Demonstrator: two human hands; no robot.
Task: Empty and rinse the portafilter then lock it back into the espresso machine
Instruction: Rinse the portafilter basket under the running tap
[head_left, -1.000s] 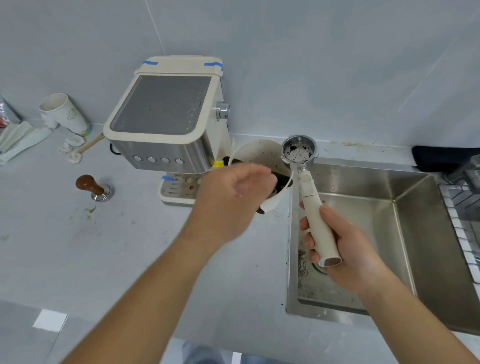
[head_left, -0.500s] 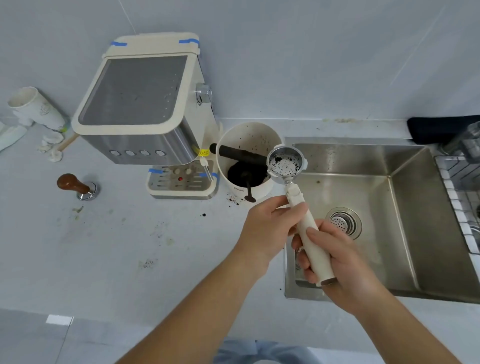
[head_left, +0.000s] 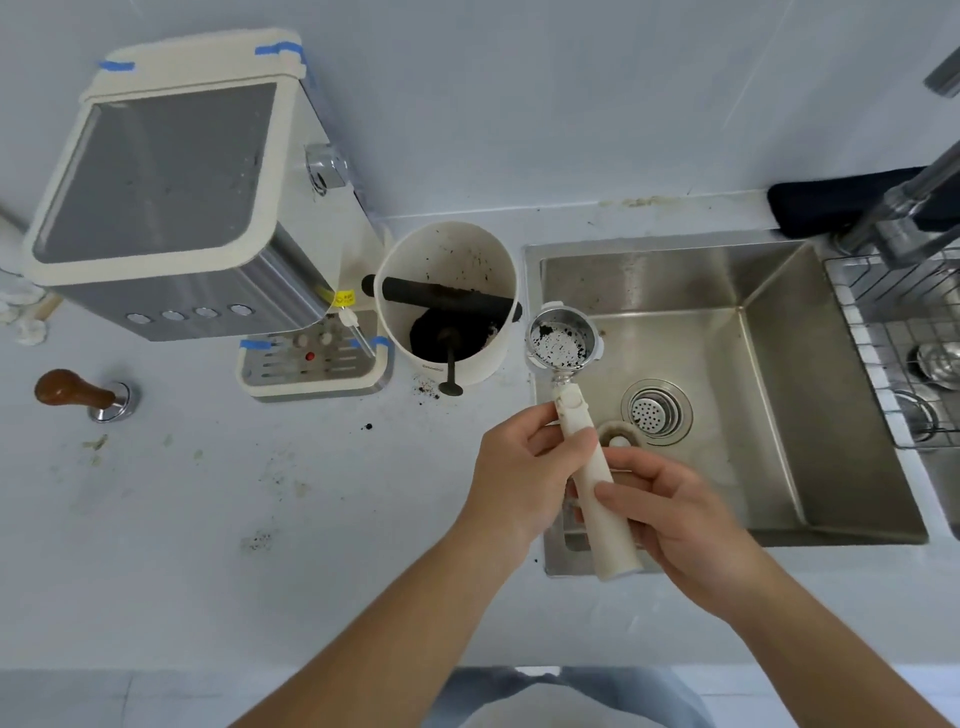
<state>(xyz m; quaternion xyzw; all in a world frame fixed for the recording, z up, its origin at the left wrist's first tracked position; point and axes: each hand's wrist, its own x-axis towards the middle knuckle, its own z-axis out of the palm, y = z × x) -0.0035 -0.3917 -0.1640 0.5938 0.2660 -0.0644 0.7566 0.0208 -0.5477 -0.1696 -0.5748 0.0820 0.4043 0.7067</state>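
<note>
The left hand (head_left: 519, 467) has come off the white knock box (head_left: 447, 301) to join the right hand (head_left: 670, 514) gripping the cream-handled steel portafilter (head_left: 563, 343), now knocked out but speckled, over the steel sink's (head_left: 779, 415) left edge, ready for rinsing.

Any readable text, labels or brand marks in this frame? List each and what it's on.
None can be read.
Yellow tag on the espresso machine: dark print, too blurred.
Small dark print low on the knock box wall, near: too small.
Espresso machine buttons: no legible markings.
Portafilter, held by both hands: no text visible.
</note>
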